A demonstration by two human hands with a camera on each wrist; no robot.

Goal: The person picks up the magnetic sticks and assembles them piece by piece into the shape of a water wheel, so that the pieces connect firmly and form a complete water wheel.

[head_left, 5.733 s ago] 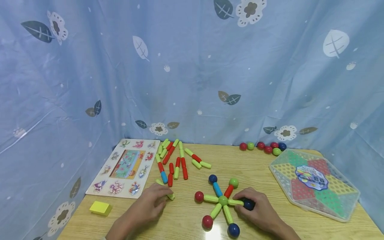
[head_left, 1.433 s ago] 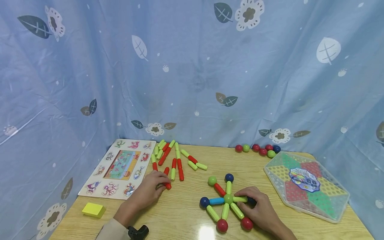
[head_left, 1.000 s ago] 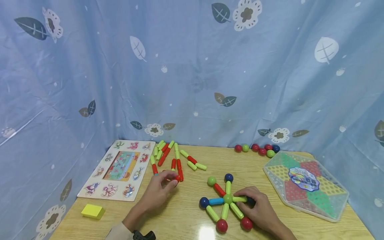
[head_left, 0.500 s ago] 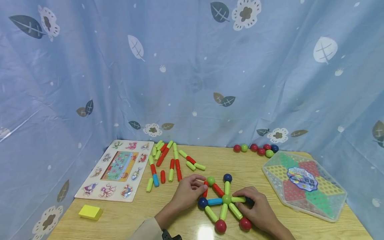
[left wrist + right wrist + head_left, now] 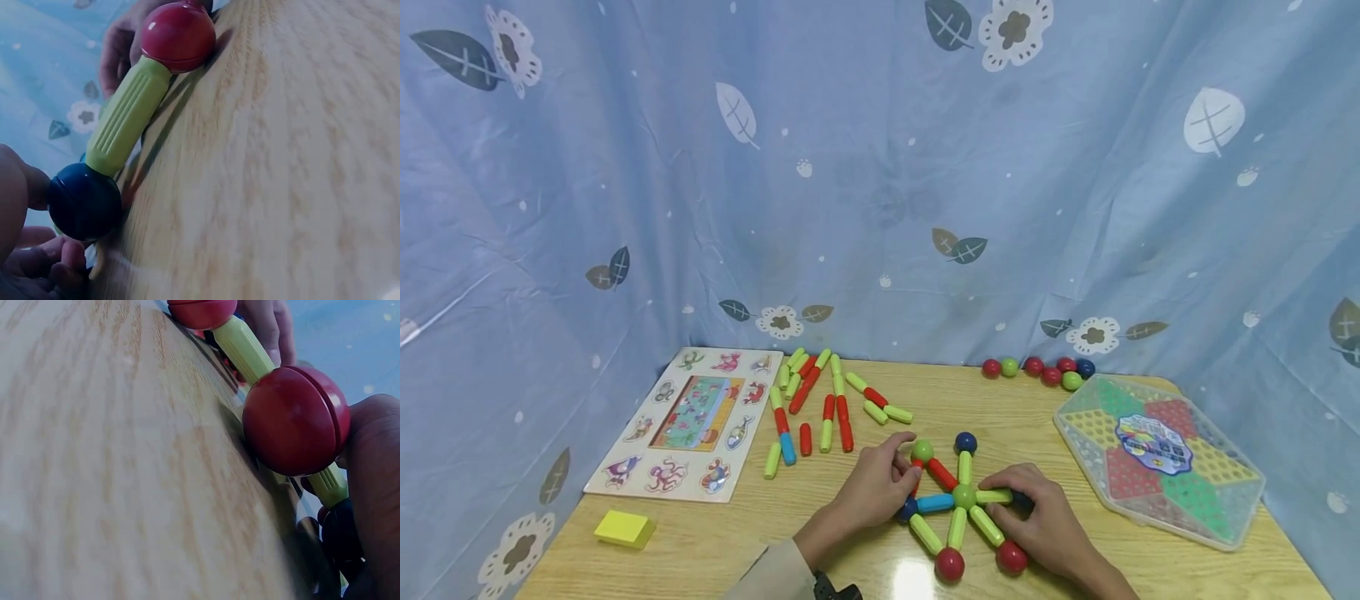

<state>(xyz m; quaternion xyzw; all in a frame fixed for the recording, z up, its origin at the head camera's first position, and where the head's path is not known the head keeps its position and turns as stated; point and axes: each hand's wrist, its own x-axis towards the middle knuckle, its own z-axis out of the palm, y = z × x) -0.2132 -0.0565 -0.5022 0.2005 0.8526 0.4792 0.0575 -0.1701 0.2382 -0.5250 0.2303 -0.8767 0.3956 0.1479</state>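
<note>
A star of magnetic rods and balls lies around a green centre ball (image 5: 965,497). My left hand (image 5: 876,483) pinches a red rod (image 5: 917,472) at the star's left side. That rod spans from a green ball (image 5: 922,451) to a dark blue ball (image 5: 85,201), mostly covered by fingers. Whether both ends touch is hard to see. On the other side, my right hand (image 5: 1041,517) grips the yellow-green rod (image 5: 994,496) and its dark blue end ball, partly hidden. Nearest that thumb sits a red ball (image 5: 297,420).
Loose yellow-green, red and blue rods (image 5: 825,408) lie back left, beside a sea-animal puzzle board (image 5: 747,350). A yellow block (image 5: 625,529) sits front left. Several loose balls (image 5: 1052,377) line the back right, behind a hexagonal Chinese checkers box (image 5: 1157,458).
The star was turned, and a yellow-green rod now joins a blue and a red ball. My left hand then took a red rod from the pile and carried it right to the star.
</note>
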